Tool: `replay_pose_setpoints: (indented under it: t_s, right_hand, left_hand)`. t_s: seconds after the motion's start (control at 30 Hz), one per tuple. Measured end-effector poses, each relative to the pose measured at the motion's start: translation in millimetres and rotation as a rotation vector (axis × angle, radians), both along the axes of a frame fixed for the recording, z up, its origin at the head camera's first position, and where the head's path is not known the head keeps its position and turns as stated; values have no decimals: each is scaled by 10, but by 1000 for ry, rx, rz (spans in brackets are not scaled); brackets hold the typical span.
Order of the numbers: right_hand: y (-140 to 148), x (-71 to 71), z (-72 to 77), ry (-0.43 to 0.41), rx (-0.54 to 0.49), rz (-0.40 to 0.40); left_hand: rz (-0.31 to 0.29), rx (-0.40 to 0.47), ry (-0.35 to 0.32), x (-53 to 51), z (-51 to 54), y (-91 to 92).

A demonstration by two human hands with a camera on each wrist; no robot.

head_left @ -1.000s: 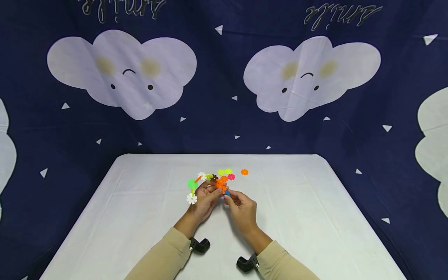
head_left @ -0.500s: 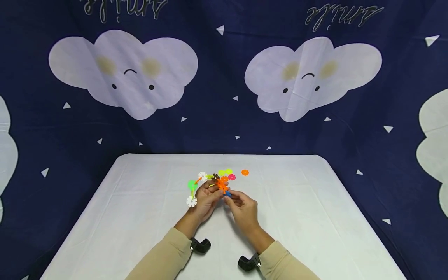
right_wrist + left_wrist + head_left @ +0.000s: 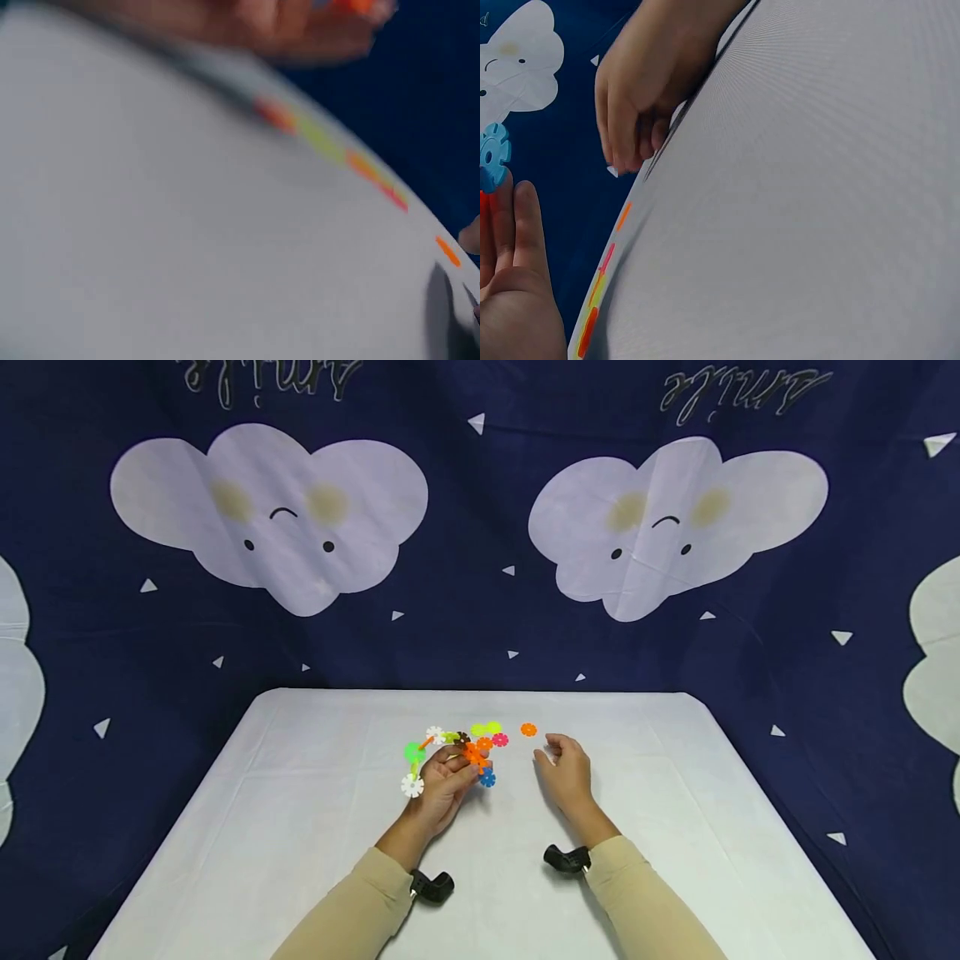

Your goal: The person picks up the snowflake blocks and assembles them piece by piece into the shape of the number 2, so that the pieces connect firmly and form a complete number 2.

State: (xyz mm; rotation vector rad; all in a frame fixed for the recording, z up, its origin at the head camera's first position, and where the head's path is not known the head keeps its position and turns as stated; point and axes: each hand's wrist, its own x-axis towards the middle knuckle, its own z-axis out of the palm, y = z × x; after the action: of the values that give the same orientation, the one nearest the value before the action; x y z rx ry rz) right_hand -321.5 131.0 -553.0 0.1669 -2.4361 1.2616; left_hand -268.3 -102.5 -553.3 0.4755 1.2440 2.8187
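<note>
A chain of joined flower-shaped discs rests in the left hand (image 3: 442,789), thumb and fingers pinching it near its orange discs (image 3: 476,755). From there it runs left through a brown disc (image 3: 462,738) and a green disc (image 3: 414,752) to a white disc (image 3: 412,786). A blue disc (image 3: 487,777) hangs at the right end, beside the left thumb; the left wrist view shows this blue disc (image 3: 493,157) above the fingers. The right hand (image 3: 570,777) is off to the right, fingers loosely bent and apart, holding nothing, close to a loose orange disc (image 3: 528,729).
On the white table (image 3: 675,793), beyond the left hand, lie yellow-green discs (image 3: 492,727), a pink disc (image 3: 500,740) and an orange disc (image 3: 485,743). A dark blue cloth (image 3: 480,643) with clouds hangs behind the table's far edge.
The right hand has let go of the blue disc and moved right and away from the body. The blue disc stays on the chain in the left hand, which has barely moved.
</note>
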Motion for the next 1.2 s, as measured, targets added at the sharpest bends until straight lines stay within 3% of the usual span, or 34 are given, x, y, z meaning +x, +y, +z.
replay_pose_setpoints:
  t_s: [0.07,0.2,0.37,0.6,0.9,1.0,1.2]
  right_hand:
    - [25,-122,1,-45,93,31]
    - [-11,-343,-14,-55,260,82]
    - [-113,-437,-36,-46,270,65]
    - [-127,-379,-10,-35,80,59]
    - [-20,-268,67,-227,-84,64]
    - [14,-154,71,-285,-237,155]
    - [1,136,85,-400,-655,492]
  left_hand:
    - [-3,-2,2,-4,-4,2]
    - [-11,-6,5,-5,-21,15]
    - [-11,-7,-10,19,-33,36]
    - [-17,-14,12,19,-36,28]
    - [-8,-20,19,0,-6,-6]
    - [-9,-13,27,-7,-18,4]
    - [-1,-8,48,-30,-40,8]
